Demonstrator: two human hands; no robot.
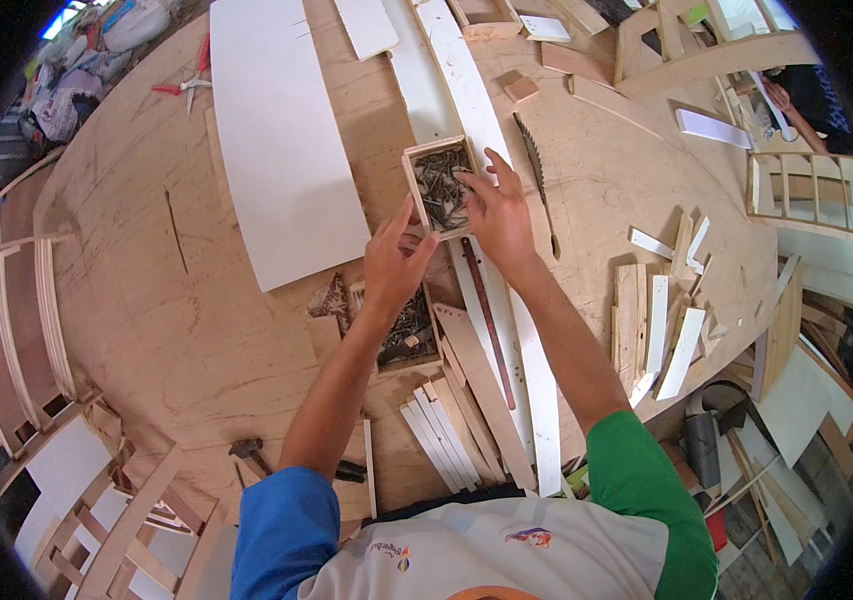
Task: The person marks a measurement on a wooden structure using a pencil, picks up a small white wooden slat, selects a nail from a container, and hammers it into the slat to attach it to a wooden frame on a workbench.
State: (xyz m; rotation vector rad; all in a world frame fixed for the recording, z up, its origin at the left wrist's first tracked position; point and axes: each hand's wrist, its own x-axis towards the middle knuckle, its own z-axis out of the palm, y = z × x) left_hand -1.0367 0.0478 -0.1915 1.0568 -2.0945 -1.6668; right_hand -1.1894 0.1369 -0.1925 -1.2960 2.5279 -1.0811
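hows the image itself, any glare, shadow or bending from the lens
Head view: black fisheye corners, edge of the table bowing, probably lens distortion; head view: bright glare at the upper-left rim, soft shade left of the small box; head view: left hand and right hand fairly sharp, metal pieces in the box too small to tell apart.

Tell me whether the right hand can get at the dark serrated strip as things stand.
Probably yes: the dark serrated strip lies uncovered just right of the right hand, with nothing upright between, though that hand is at the open wooden box.
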